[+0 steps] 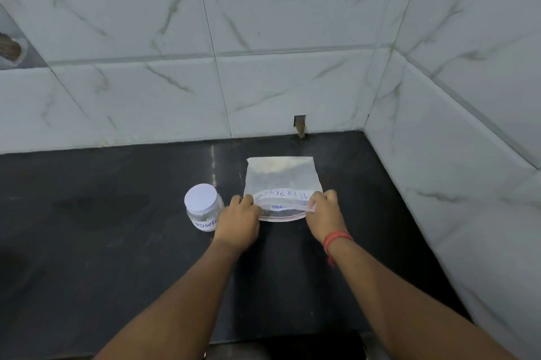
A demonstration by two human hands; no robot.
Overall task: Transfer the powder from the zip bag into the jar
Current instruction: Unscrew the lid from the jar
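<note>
A clear zip bag lies flat on the black counter, its zip edge turned toward me and pale powder gathered at its far end. A white label with handwriting runs across it near the zip. My left hand grips the bag's near left corner. My right hand pinches the near right end of the zip strip. To the left of my left hand stands a small clear jar with a white lid on and a handwritten label, partly covered by my hand.
White marble-patterned tiled walls close off the counter at the back and on the right. A small notch in the wall sits just behind the bag. The counter's front edge runs below my forearms. A pipe opening shows at far left.
</note>
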